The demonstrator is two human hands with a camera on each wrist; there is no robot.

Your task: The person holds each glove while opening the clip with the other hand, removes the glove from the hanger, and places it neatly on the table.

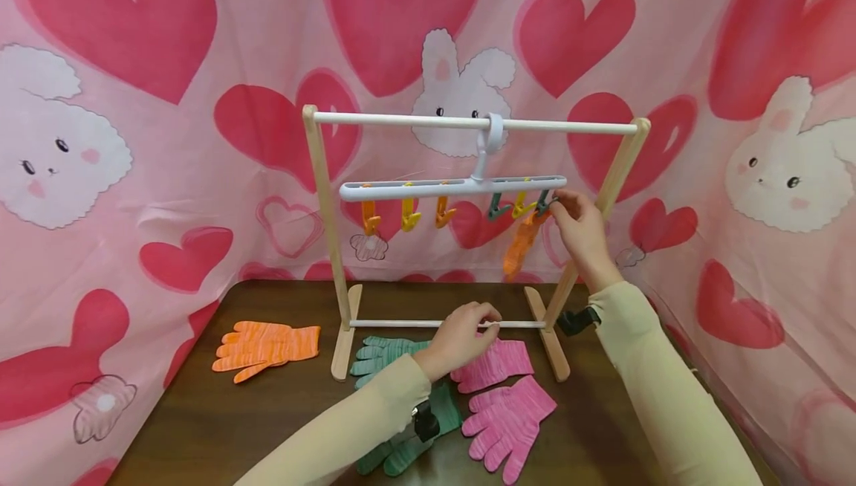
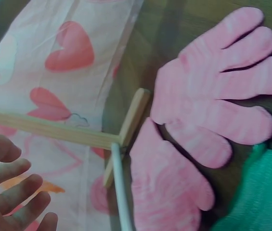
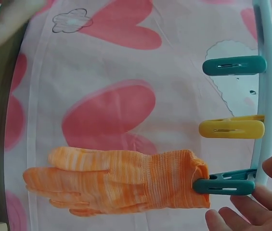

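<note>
An orange knit glove (image 3: 121,180) hangs by its cuff from a green clip (image 3: 225,186) at the right end of a white clip hanger (image 1: 414,187). My right hand (image 1: 580,233) is at that clip; in the right wrist view its thumb stands apart from the clip while a fingertip appears to touch the clip's end. My left hand (image 1: 461,334) hovers above the table gloves, fingers loosely bent and holding nothing. Below it lie pink gloves (image 1: 511,419) and green gloves (image 1: 381,356), partly hidden by the left arm. Another orange glove (image 1: 267,348) lies at the left.
The hanger hooks over the top bar (image 1: 401,121) of a wooden rack (image 1: 324,211) standing on a dark table (image 1: 180,412). Several other clips, such as a yellow clip (image 1: 410,212) and an orange clip (image 1: 370,218), hang with nothing in them. A patterned cloth (image 1: 267,18) surrounds the table.
</note>
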